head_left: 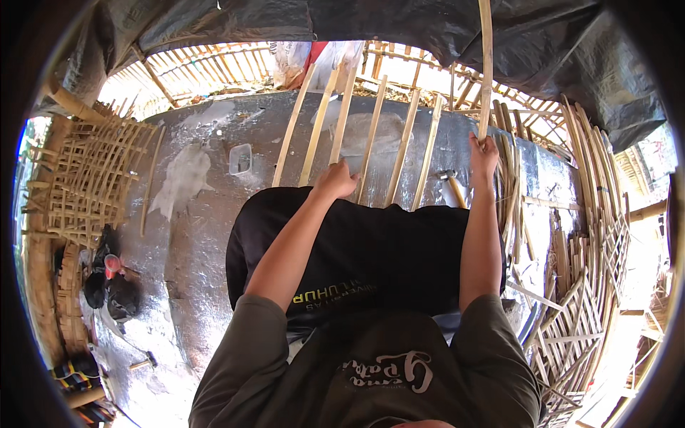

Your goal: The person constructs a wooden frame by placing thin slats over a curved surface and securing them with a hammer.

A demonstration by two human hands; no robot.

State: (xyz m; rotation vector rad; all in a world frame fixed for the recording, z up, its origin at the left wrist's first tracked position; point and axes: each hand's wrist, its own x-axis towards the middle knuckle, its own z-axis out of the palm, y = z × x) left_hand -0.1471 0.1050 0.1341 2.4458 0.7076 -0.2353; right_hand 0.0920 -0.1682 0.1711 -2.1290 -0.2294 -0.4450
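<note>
The right hand is gripping a long pale upright bamboo strip; the left hand is resting closed on flat bamboo slats.

Looks like a backyard bamboo workshop: split bamboo slats laid out on the floor, woven lattice panels stacked at the sides, a hammer, and a dark tarp roof overhead.
</note>
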